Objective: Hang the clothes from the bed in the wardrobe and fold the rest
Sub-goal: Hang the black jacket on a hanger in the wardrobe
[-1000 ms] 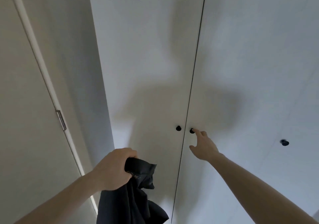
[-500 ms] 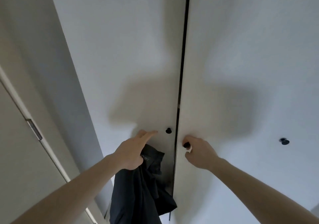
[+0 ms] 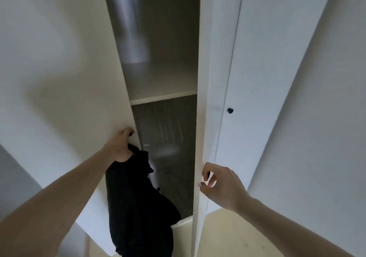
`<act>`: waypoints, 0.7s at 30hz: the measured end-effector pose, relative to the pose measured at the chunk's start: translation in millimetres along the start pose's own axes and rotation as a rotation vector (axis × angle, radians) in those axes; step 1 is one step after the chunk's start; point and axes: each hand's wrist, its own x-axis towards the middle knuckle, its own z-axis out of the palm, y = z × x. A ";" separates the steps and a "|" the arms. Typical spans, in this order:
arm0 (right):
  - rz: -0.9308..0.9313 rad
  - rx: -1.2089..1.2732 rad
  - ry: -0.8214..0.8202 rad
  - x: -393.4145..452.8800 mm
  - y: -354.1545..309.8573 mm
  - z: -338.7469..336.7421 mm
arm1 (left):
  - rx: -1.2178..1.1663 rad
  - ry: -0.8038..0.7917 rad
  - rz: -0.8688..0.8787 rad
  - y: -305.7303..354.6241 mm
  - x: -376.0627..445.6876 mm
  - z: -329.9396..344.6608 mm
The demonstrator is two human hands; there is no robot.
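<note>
While the left hand (image 3: pixel 122 148) is gripping a black garment (image 3: pixel 138 207) and left knob, the right hand (image 3: pixel 219 183) at four o'clock is pinching the right door's (image 3: pixel 213 78) knob; both are parting the wardrobe doors. Next, probably finding a hanger.

Couldn't read a single word, number or logo anywhere in this shot. There was a tiny pale mark on the black garment (image 3: pixel 138 197) right by the left hand (image 3: pixel 120 148), could've been a label, but it was way too small and blurry to make out.
</note>
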 end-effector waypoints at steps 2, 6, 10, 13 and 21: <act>0.089 -0.030 0.076 -26.8 15.5 -13.9 | -0.036 0.053 -0.019 2.7 2.2 5.1; 0.226 -0.081 0.189 -74.7 42.1 -45.0 | -0.055 0.108 -0.017 9.1 -11.7 21.7; 0.494 0.042 0.358 -116.1 57.9 -63.6 | -0.087 0.122 0.075 3.2 -49.5 36.0; 0.562 0.058 0.390 -141.9 62.3 -66.3 | -0.079 0.134 0.131 -1.1 -87.4 41.7; 0.308 0.109 0.196 -150.7 -11.2 1.1 | -0.087 0.119 0.176 -22.3 -210.0 44.3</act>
